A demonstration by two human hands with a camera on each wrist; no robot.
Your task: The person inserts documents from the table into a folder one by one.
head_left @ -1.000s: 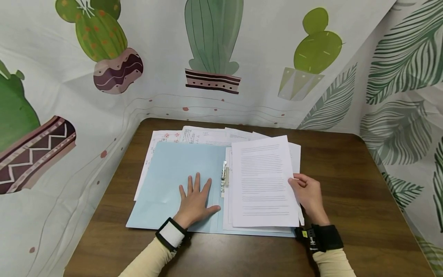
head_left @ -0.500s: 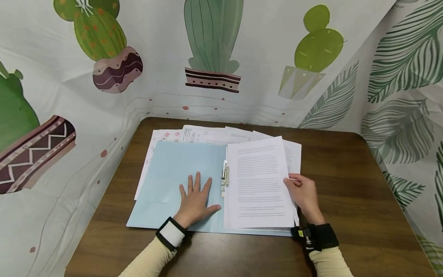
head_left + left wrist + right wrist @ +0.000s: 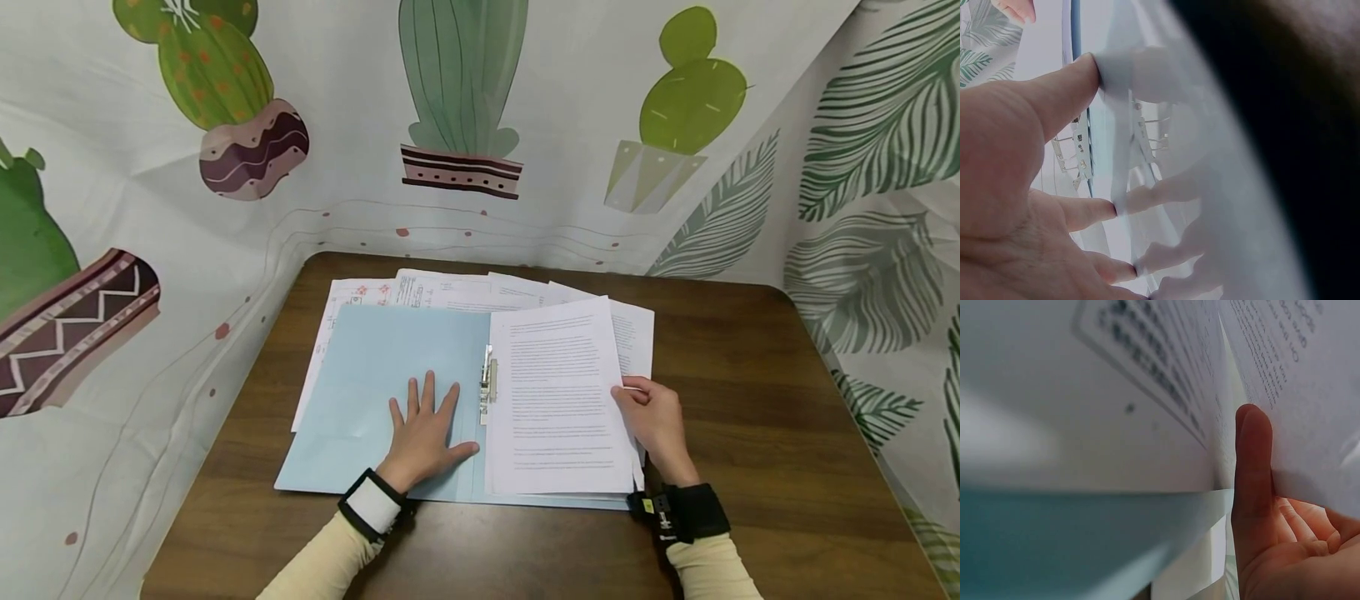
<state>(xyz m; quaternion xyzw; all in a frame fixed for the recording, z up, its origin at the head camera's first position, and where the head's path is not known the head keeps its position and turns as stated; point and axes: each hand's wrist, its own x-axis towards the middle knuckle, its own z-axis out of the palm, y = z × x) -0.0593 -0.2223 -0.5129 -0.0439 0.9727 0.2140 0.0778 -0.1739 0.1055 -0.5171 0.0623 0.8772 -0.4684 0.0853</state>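
A light blue folder (image 3: 405, 350) lies spread on the table, with a metal clip (image 3: 488, 385) along its spine. My left hand (image 3: 422, 442) rests with spread fingers on the folder's left cover; the left wrist view shows its fingertips touching the glossy surface beside the clip. My right hand (image 3: 657, 421) pinches the right edge of a printed sheet (image 3: 558, 400) between thumb and fingers. That sheet lies over the folder's right side, its left edge close to the clip. Other papers lie beneath it; in the right wrist view a printed page (image 3: 1147, 412) stands beside the blue cover (image 3: 1085, 544).
Several loose printed papers (image 3: 457, 287) stick out behind and beside the folder. The brown wooden table (image 3: 757, 417) extends to both sides. A cloth with cactus prints (image 3: 337, 125) hangs behind its far edge.
My right hand has moved slightly left with the printed sheet, bringing the sheet's left edge close to the clip. My left hand has stayed on the left cover.
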